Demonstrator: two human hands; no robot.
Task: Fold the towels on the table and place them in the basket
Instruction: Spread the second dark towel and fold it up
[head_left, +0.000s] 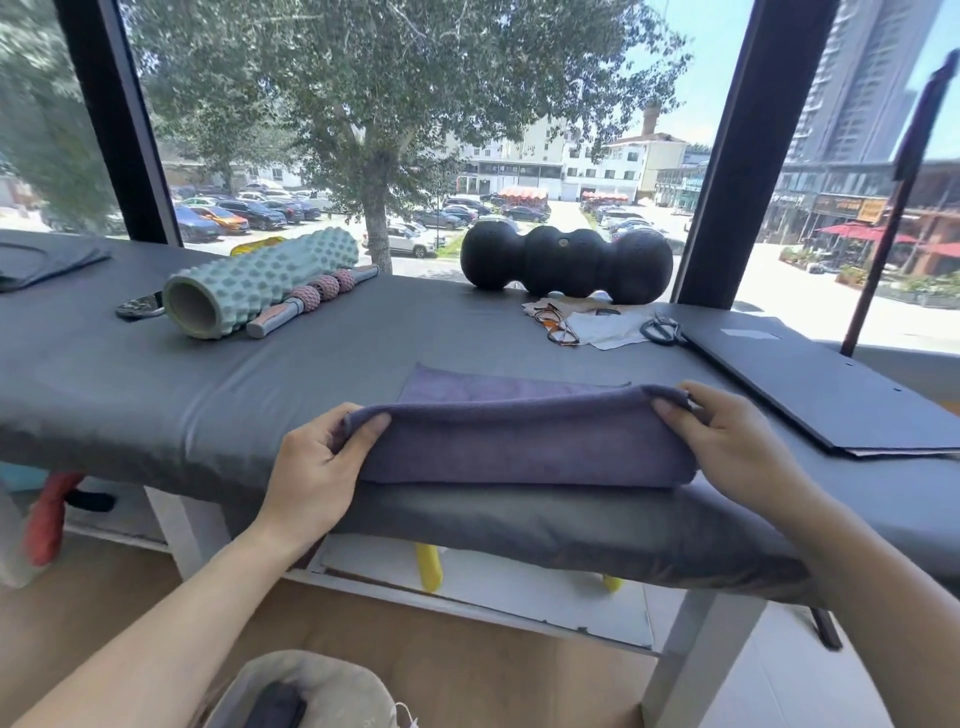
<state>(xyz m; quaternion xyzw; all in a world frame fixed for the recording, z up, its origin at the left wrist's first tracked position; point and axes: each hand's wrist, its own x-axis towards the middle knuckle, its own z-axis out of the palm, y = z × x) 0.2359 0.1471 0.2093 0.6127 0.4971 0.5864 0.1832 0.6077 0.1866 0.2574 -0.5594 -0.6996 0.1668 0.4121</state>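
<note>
The towel (519, 447) stretches between both hands: left hand (317, 462) and right hand (727, 441) each pinch a raised corner.

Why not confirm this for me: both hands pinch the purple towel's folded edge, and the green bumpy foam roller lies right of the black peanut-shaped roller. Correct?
One thing is wrong. The head view shows the green foam roller lying left of the black peanut-shaped roller, not right. The rest holds: left hand and right hand both pinch the purple towel at its folded edge.

Mint foam roller (260, 283), black peanut roller (566, 265), glasses (558, 323), scissors (661, 330) and dark board (826, 387) beside windows.
</note>
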